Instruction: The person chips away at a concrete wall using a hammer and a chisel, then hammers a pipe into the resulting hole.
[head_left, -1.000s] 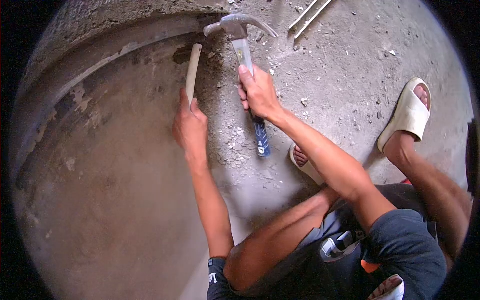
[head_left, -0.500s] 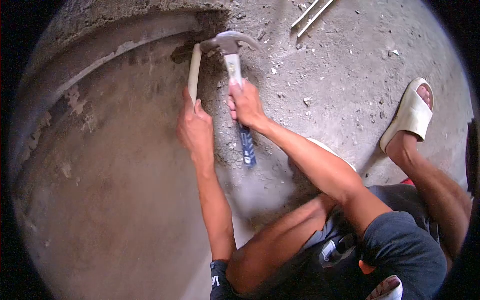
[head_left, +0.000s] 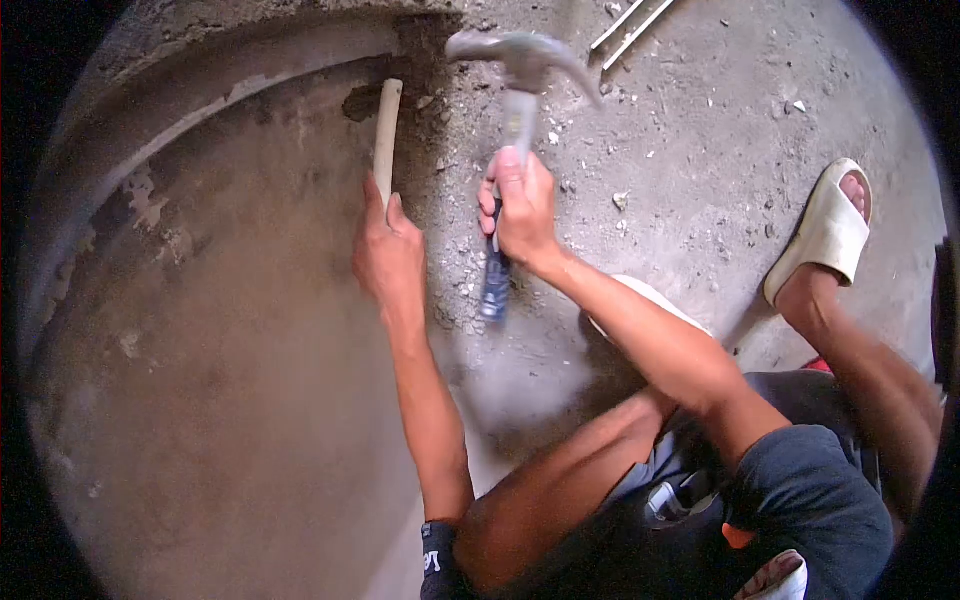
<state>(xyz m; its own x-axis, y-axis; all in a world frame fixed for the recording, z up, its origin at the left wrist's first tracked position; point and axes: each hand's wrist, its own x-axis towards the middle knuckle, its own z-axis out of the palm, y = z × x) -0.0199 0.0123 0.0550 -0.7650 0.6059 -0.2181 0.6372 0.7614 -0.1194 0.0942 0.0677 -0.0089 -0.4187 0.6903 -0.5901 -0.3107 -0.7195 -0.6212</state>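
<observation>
My left hand is closed around a pale, round stick. A small dark spot, perhaps a hole, shows near the stick's far end. In my right hand is a claw hammer, gripped partway along its handle. Its metal head is blurred by motion and stands to the right of the stick, apart from it. The dark blue grip end sticks out below my fist. A dark, broken patch in the brown plastered surface lies beside the stick's end; the stick's lower end is hidden in my hand.
Grey rubble and loose chips litter the concrete floor. Two thin white strips lie at the top. The brown plastered surface fills the left side. My foot in a cream slide sandal rests on the right.
The hammer head has moved right, away from the stick's end, where it was touching or very close. My right hand shifted right with it. My left hand and the stick have barely moved.
</observation>
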